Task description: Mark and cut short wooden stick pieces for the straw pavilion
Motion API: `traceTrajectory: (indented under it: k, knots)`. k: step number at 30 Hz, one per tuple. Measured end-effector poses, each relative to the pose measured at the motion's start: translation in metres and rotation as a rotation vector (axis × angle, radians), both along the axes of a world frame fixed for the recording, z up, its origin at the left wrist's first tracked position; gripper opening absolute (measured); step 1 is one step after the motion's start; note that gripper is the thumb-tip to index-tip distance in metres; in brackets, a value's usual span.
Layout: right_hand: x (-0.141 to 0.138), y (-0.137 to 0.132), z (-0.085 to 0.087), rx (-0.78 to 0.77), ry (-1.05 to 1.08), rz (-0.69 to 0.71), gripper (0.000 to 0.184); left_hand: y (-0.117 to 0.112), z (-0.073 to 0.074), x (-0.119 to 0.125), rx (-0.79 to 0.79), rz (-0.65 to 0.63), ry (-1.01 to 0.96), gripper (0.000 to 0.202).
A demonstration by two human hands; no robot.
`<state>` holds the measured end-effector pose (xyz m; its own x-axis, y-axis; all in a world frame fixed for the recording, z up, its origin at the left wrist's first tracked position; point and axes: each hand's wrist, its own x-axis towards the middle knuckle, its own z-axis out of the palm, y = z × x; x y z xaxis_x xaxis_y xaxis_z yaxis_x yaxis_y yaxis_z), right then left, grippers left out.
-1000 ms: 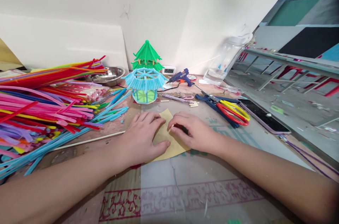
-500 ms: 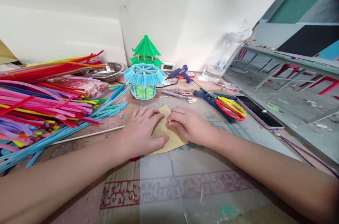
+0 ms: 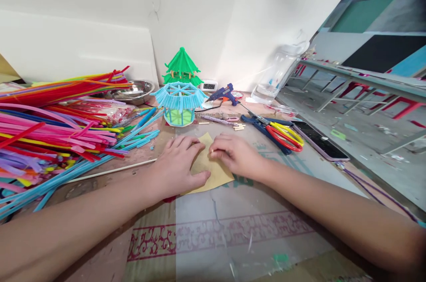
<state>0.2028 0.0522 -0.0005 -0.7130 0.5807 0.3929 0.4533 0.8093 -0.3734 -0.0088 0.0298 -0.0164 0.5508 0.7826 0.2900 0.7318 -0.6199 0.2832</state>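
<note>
A tan-yellow sheet [image 3: 208,176], which looks like sandpaper, lies on the table between my hands. My left hand [image 3: 181,164] rests flat on its left side, thumb and fingers spread. At the sheet's right side my right hand [image 3: 234,155] is closed in a pinch. A pale tip like the end of a short wooden stick [image 3: 211,151] shows at those fingertips; the rest of it is hidden by the fingers. Behind the hands stands a light-blue pavilion model [image 3: 181,100], with a green-roofed pavilion model [image 3: 182,63] behind it.
Bundles of coloured pipe cleaners [image 3: 60,131] fill the left, near a metal bowl [image 3: 129,91]. A blue glue gun [image 3: 224,94], short wooden sticks [image 3: 239,126], scissors [image 3: 284,137] and a phone [image 3: 319,140] lie beyond and to the right. A clear jug [image 3: 278,73] stands at the back.
The view has shifted slightly, so the background sits a little lower and the right side further left. Both hands keep nearly the same pose on the sheet.
</note>
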Motion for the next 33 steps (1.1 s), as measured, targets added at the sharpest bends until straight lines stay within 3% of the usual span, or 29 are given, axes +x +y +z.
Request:
traceTrajectory:
  k: [3, 6, 10, 15, 21, 24, 28, 33]
  knots:
    - [0.001, 0.001, 0.000, -0.013, -0.026, 0.053, 0.019, 0.000, -0.001, 0.000, -0.005, -0.006, -0.002, 0.054]
    - [0.001, 0.002, 0.001, 0.026, -0.012, -0.041, 0.019, 0.001, -0.001, 0.000, -0.008, 0.002, 0.010, 0.055]
    - [0.001, 0.004, -0.001, -0.111, 0.033, 0.047, 0.016, 0.000, -0.001, 0.000, -0.006, -0.013, 0.007, 0.053]
    - [0.002, 0.012, -0.003, -0.270, 0.197, -0.185, 0.012, 0.000, 0.001, -0.001, -0.013, -0.009, 0.005, 0.054]
    - [0.000, 0.005, 0.001, -0.806, 0.572, -0.081, 0.027, -0.001, 0.006, -0.002, -0.001, -0.028, -0.127, 0.034]
    - [-0.001, 0.003, 0.001, -0.844, 0.605, -0.039, 0.029, 0.001, 0.009, -0.003, 0.063, -0.019, -0.216, 0.019]
    - [-0.003, -0.002, 0.002, -0.896, 0.604, 0.037, 0.028, 0.003, 0.010, -0.005, 0.117, -0.037, -0.294, 0.016]
    - [-0.006, -0.006, 0.003, -0.832, 0.563, -0.034, 0.017, 0.001, 0.011, -0.005, 0.157, -0.127, -0.316, 0.011]
